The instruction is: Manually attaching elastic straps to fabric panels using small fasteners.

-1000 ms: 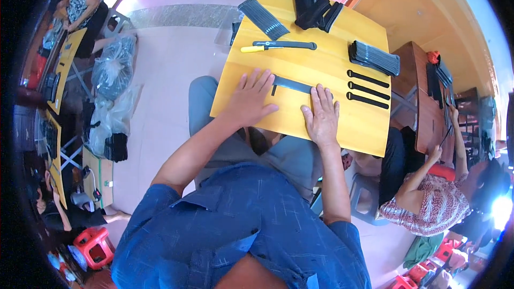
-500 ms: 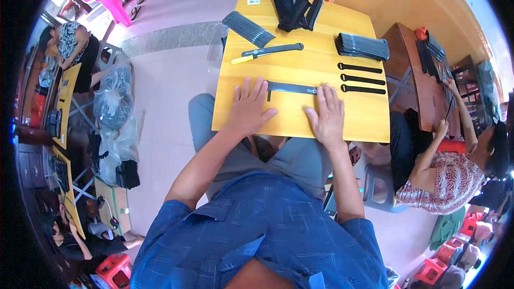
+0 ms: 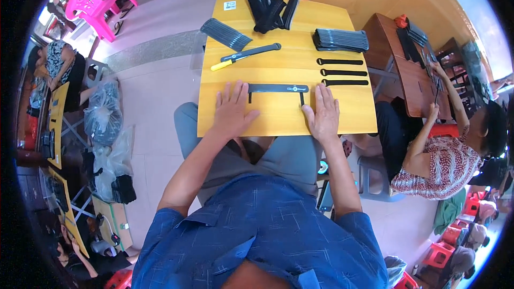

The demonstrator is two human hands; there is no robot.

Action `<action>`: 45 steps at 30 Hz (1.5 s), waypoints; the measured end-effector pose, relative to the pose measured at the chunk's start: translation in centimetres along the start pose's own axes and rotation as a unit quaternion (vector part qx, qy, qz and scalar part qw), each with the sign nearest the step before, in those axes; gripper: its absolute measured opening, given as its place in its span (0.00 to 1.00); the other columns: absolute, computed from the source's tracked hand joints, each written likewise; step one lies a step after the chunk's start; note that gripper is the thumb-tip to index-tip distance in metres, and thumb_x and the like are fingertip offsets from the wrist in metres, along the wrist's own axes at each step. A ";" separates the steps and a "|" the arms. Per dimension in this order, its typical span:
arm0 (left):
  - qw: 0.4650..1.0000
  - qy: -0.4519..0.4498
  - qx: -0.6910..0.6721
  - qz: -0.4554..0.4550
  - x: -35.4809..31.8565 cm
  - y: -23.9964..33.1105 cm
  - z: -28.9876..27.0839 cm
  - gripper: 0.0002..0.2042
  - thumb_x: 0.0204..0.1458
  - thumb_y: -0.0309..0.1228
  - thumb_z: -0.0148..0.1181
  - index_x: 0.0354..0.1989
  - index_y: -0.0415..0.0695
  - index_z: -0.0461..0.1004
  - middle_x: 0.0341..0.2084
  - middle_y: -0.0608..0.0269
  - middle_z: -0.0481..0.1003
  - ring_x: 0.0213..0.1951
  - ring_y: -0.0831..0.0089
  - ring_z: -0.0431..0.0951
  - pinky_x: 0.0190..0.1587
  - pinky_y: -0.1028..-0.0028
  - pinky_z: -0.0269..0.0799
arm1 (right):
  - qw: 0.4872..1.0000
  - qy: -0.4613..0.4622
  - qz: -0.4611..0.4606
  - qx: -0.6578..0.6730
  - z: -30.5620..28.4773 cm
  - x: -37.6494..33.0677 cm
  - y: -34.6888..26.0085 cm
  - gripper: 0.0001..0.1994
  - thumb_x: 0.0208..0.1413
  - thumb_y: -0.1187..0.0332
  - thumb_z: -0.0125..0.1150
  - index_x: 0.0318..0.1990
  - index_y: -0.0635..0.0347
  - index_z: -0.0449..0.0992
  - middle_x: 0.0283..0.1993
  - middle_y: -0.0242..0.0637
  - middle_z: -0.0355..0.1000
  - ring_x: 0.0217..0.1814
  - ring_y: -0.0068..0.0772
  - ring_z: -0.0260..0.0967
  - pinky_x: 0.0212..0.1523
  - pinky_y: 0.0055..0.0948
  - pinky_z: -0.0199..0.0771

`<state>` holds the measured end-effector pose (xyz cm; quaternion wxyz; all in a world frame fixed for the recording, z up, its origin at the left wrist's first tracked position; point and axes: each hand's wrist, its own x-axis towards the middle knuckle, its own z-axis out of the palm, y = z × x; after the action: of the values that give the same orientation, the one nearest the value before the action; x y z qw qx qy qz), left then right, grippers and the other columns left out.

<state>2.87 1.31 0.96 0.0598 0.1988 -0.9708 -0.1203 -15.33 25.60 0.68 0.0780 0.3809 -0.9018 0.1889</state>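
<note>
We see both hands lying flat, palms down, on the yellow table (image 3: 278, 120), fingers spread and gripping nothing. The left hand (image 3: 232, 111) rests at about 8 o'clock from the long black strap (image 3: 278, 89); its fingertips reach close to the strap's left end, and we cannot tell whether they touch it. The right hand (image 3: 323, 113) sits at about 4 o'clock from the strap, its fingertips near the right end, where a short leg of the strap turns down beside the thumb. The strap lies crosswise between the two hands, just beyond the fingers.

Further out, at 12 o'clock, lies a yellow-handled tool (image 3: 243, 56). At 1 o'clock three black ties (image 3: 342, 72) lie in parallel, with a stacked bundle (image 3: 341, 39) beyond them. A second bundle (image 3: 225, 33) sits at 11 o'clock.
</note>
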 end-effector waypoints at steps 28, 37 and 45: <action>0.945 0.052 -0.255 0.199 -4.3 8.1 -0.2 0.27 0.50 0.33 0.68 0.60 0.41 0.72 0.57 0.49 0.73 0.59 0.50 0.72 0.63 0.56 0.67 | 0.988 0.015 -0.139 0.071 -3.3 -6.2 -0.2 0.19 0.46 0.77 0.65 0.49 0.56 0.78 0.43 0.39 0.73 0.48 0.47 0.73 0.48 0.43 0.73; 0.935 0.035 -0.315 0.158 -4.8 7.5 0.8 0.12 0.53 0.32 0.67 0.44 0.44 0.81 0.36 0.57 0.82 0.41 0.56 0.82 0.47 0.59 0.76 | 0.974 -0.014 -0.107 0.200 -4.3 -5.6 -5.0 0.11 0.52 0.78 0.65 0.43 0.56 0.81 0.36 0.40 0.74 0.39 0.46 0.76 0.40 0.39 0.78; 0.894 0.034 -0.442 -0.058 -4.0 3.7 -2.0 0.05 0.57 0.29 0.65 0.36 0.40 0.81 0.23 0.64 0.79 0.25 0.75 0.78 0.30 0.73 0.73 | 0.967 -0.112 -0.076 0.217 -4.6 -2.3 -5.1 0.05 0.56 0.75 0.67 0.40 0.63 0.81 0.34 0.43 0.76 0.36 0.44 0.76 0.38 0.34 0.76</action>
<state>5.47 5.84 3.53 0.1673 0.2114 -0.8016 -0.5336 -10.03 25.71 5.68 -0.0940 0.4745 -0.8107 0.3299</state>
